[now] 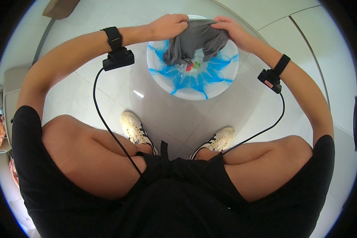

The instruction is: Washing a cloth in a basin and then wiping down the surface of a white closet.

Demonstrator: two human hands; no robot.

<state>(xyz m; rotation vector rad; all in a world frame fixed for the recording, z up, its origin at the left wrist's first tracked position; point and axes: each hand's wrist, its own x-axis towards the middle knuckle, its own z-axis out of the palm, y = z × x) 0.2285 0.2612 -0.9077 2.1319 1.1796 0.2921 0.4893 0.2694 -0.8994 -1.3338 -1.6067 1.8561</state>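
Observation:
A dark grey cloth garment (200,37) hangs stretched between my two hands above a round white basin (193,92) with a blue petal-like pattern. My left hand (171,26) is closed on the upper left corner of the garment. On the upper right edge, my right hand (229,29) pinches the fabric between thumb and fingers. The lower folds hang down inside the basin, and I cannot tell whether they touch its bottom. A red and green printed motif (192,66) shows at the basin's middle, just below the cloth. The basin's far side is largely hidden by the garment.
The basin stands on a glossy tiled floor (178,119), beyond my two white shoes (134,128). Black devices (118,59) are strapped to both wrists, with cables running to my lap. Pale panels (309,35) stand at upper right, a brown object (59,9) at upper left.

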